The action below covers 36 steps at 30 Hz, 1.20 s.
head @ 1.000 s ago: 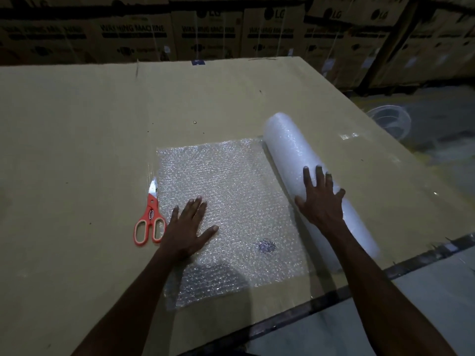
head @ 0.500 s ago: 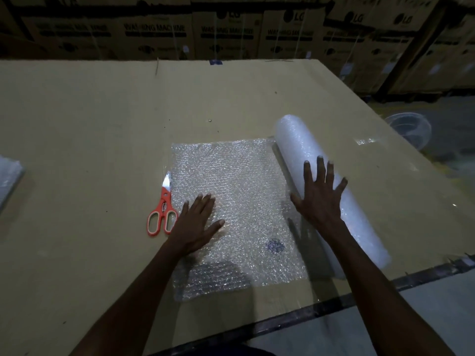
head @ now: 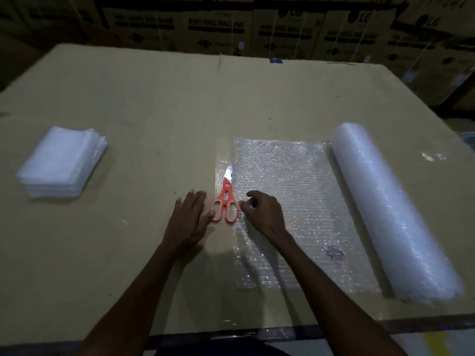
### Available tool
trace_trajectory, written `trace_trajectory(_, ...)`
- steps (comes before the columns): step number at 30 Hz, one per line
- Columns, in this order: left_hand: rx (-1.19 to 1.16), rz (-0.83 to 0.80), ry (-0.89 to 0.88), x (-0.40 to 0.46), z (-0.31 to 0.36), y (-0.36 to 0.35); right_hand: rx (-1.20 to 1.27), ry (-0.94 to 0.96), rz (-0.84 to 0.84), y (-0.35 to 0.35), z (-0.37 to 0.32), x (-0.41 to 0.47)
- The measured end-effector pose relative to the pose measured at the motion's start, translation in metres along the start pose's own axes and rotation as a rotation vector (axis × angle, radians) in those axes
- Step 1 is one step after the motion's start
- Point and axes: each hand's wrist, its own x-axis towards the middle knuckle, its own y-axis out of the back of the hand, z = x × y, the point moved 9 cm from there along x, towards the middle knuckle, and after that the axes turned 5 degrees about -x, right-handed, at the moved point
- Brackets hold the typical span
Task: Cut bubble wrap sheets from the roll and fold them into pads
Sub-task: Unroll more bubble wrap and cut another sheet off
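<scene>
Both bare forearms reach forward, converging toward centre. Left hand (head: 189,219) flat, palm down, fingers together and extended. Right hand (head: 262,213) loosely curled (knuckles up), fingers bent leftward, thumb tucked beneath; neither hand grips anything.

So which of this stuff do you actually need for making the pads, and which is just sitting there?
For the job: bubble wrap roll, unrolled sheet, orange scissors, stack of folded pads.

Just there: washing machine boxes behind the cardboard-covered table.
</scene>
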Motion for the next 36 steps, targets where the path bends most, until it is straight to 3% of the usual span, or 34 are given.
trace_trajectory(9, -0.082, 0.033, -0.007, -0.017, -0.037, 0.014, -0.247, -0.162, -0.034, -0.059, -0.045, 0.011)
trace_trajectory(15, -0.109, -0.008, 0.011, -0.015, -0.039, 0.012, -0.235, -0.215, -0.037, -0.062, -0.043, 0.02)
trace_trajectory(17, -0.106, -0.004, -0.015, -0.014, -0.037, 0.012, -0.102, -0.295, -0.056, -0.058, -0.034, 0.024)
trace_trajectory(21, -0.096, 0.061, -0.088, -0.009, -0.027, 0.02, 0.842, -0.572, -0.247, -0.06, -0.023, 0.007)
trace_trajectory(25, -0.096, 0.066, -0.114, -0.005, -0.007, 0.022, 1.36, -0.539, -0.342, -0.041, -0.032, -0.017)
trace_trajectory(28, -0.074, 0.059, -0.159, -0.005, 0.017, 0.017, 1.496, -0.425, -0.34, -0.021, -0.026, -0.035)
trace_trajectory(32, -0.045, 0.039, -0.223, -0.007, 0.055, -0.005, 1.455, -0.317, -0.326, 0.0, -0.002, -0.072)
trace_trajectory(36, -0.008, -0.012, -0.293, -0.018, 0.108, -0.034, 1.454, -0.344, -0.276, 0.013, 0.038, -0.117)
